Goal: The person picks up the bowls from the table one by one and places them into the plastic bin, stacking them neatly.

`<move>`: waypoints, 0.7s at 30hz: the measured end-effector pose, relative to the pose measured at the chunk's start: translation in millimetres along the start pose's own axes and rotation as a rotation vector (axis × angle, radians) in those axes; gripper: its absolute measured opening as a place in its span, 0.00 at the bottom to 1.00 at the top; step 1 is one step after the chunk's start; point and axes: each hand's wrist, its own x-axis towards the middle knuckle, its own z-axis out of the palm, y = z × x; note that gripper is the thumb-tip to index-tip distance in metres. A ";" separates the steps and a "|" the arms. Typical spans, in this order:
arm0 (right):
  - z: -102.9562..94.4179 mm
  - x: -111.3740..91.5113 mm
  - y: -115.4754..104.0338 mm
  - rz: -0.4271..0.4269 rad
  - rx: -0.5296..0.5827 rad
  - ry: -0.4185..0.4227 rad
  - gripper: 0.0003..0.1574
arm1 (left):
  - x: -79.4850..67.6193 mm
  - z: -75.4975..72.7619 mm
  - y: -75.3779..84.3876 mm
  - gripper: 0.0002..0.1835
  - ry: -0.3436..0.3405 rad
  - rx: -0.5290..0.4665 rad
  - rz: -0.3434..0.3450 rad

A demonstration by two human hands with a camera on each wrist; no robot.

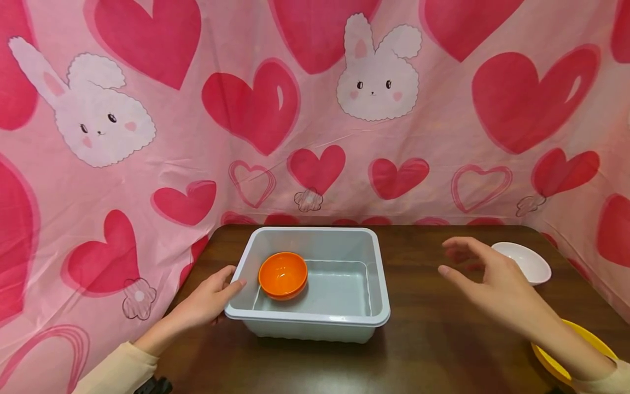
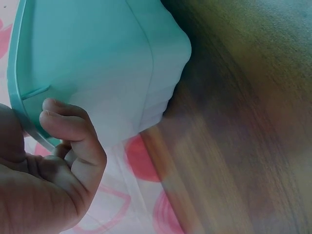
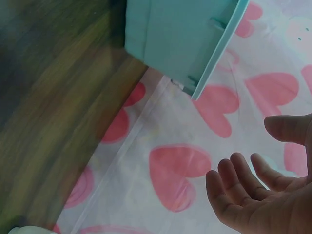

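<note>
A grey plastic basin (image 1: 339, 320) stands on the dark wooden table, with an orange bowl (image 1: 283, 273) inside at its left. My left hand (image 1: 209, 298) grips the basin's left rim, thumb over the top and fingers curled beneath the lip, as the left wrist view also shows. Over the table to the right of the basin, my right hand (image 1: 497, 279) is held in the air, thumb and fingers spread apart with nothing between them. Behind it lies a white bowl (image 1: 529, 262). A yellow dish (image 1: 585, 342), partly hidden by my right forearm, sits at the right front.
The brown table (image 1: 428, 350) ends at the back against a pink cloth (image 1: 374, 142) printed with hearts and rabbits. The same cloth hangs along the left and right sides. A small black object (image 1: 153, 385) shows by my left sleeve.
</note>
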 end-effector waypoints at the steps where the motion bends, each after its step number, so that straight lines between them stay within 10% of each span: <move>1: -1.4 -1.4 2.8 0.001 0.000 0.002 0.26 | 0.1 0.2 0.4 0.21 -0.002 -0.002 0.002; 21: -15.0 -20.9 50.9 0.016 -0.031 0.023 0.26 | 0.4 0.7 -0.6 0.22 -0.009 -0.024 0.014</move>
